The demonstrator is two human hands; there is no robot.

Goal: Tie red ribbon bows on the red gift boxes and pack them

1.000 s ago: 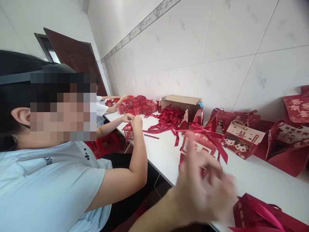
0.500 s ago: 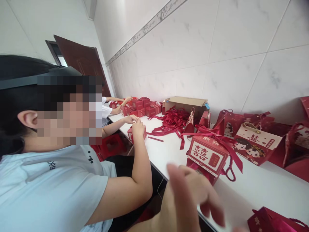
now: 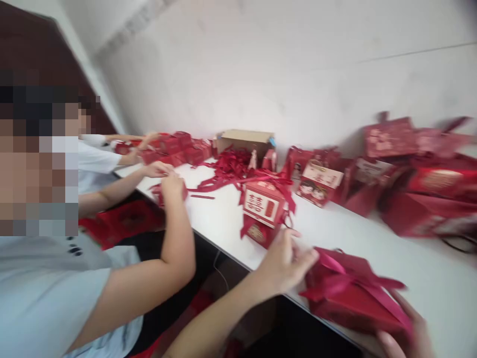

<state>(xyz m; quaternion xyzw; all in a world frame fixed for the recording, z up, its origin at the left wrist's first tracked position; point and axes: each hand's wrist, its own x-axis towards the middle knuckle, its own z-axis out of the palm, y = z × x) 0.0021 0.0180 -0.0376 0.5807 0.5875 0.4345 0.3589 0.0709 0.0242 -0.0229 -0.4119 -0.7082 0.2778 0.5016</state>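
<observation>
Both hands grip one red gift bag (image 3: 354, 298): left hand (image 3: 285, 261) pinching its ribbon, right hand (image 3: 404, 338) underneath.

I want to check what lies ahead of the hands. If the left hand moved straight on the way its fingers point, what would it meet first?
Most likely the red gift bag: the left hand points right, its fingers already at the bag's ribbon. The picture is blurred, so contact is uncertain.

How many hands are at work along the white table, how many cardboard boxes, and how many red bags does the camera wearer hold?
Wearer's hands: 2, the left hand and the right hand, both on one red bag.
Co-workers' hands in view: 3.
Brown cardboard box: 1.
Red bag held: 1.
Total: 7.
</observation>
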